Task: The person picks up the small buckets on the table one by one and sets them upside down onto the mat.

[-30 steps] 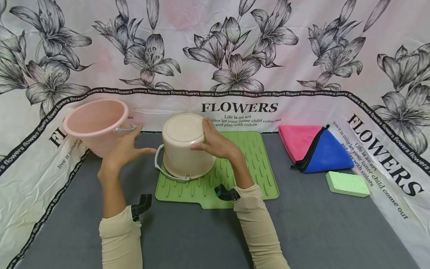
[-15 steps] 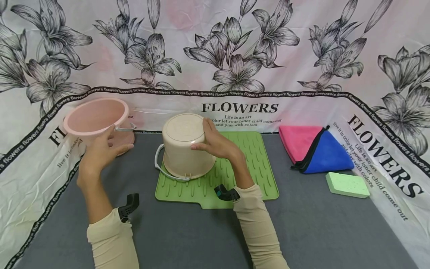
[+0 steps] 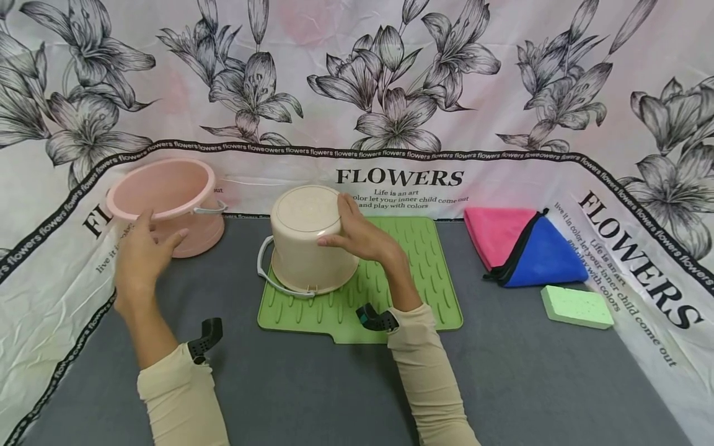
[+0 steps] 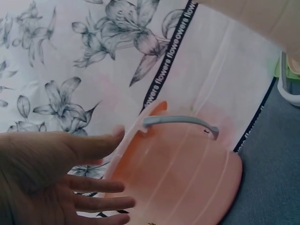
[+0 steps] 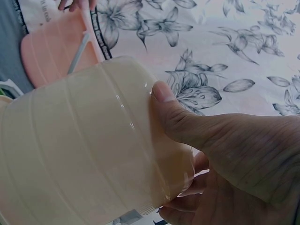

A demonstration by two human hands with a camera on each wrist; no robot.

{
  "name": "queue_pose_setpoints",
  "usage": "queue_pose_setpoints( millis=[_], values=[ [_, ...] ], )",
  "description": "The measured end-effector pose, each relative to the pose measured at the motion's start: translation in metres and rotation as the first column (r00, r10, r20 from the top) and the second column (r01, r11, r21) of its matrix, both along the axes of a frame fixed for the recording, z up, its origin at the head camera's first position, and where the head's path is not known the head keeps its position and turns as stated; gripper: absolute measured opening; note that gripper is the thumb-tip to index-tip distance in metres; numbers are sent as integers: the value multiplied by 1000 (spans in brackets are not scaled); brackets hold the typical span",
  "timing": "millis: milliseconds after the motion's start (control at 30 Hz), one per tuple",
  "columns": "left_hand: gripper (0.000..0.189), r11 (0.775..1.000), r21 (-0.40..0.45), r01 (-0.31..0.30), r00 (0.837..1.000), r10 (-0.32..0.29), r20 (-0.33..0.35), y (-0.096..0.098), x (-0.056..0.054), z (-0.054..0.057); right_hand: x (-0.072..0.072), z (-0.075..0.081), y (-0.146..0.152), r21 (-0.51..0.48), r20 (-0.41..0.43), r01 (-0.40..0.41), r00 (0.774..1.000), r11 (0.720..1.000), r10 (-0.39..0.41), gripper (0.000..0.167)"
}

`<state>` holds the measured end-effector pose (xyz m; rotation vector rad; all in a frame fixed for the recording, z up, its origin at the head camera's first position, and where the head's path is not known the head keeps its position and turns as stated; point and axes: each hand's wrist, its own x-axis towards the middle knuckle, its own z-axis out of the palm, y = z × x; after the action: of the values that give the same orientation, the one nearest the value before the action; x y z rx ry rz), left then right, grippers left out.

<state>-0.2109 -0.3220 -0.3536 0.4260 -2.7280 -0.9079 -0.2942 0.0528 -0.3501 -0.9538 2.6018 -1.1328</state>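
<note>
The left hand [image 3: 139,263] has swung away from the gap between the buckets and now sits at the near left side of the pink bucket [image 3: 186,220], thumb and fingers spread; I can't tell whether they touch it. The right hand [image 3: 365,235] hasn't budged, thumb and fingers curved round the cream bucket [image 3: 304,251], which stays upside down on the green ridged mat [image 3: 415,279].
</note>
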Motion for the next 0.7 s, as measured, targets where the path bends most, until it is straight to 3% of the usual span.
queue_pose_setpoints(
  millis=[100,167,233,300,433,633,700],
  values=[
    [69,993,19,-119,988,120,-94,6,-4,-2,-1,-2,1,-14,-2,-4,1000,1000,4,104],
    [57,983,33,-181,962,184,-203,11,-8,-5,-2,-2,1,-25,-6,-11,1000,1000,11,103],
    [47,976,25,-216,930,213,-301,15,-12,-8,-3,-3,1,-28,-10,-14,1000,1000,14,103],
    [40,978,-1,-210,906,195,-377,17,-18,-12,-2,-3,1,-28,-15,-17,1000,999,17,103],
    [35,985,-13,-172,887,149,-437,21,-33,-23,-2,-2,1,-32,-22,-14,1000,999,13,103],
    [33,973,20,-229,845,209,-493,18,-46,-38,-1,-2,1,-9,-16,-11,1000,1000,11,104],
    [35,970,15,-242,844,218,-489,16,-45,-40,-1,-3,1,3,-13,-11,1000,1000,11,104]
  ],
)
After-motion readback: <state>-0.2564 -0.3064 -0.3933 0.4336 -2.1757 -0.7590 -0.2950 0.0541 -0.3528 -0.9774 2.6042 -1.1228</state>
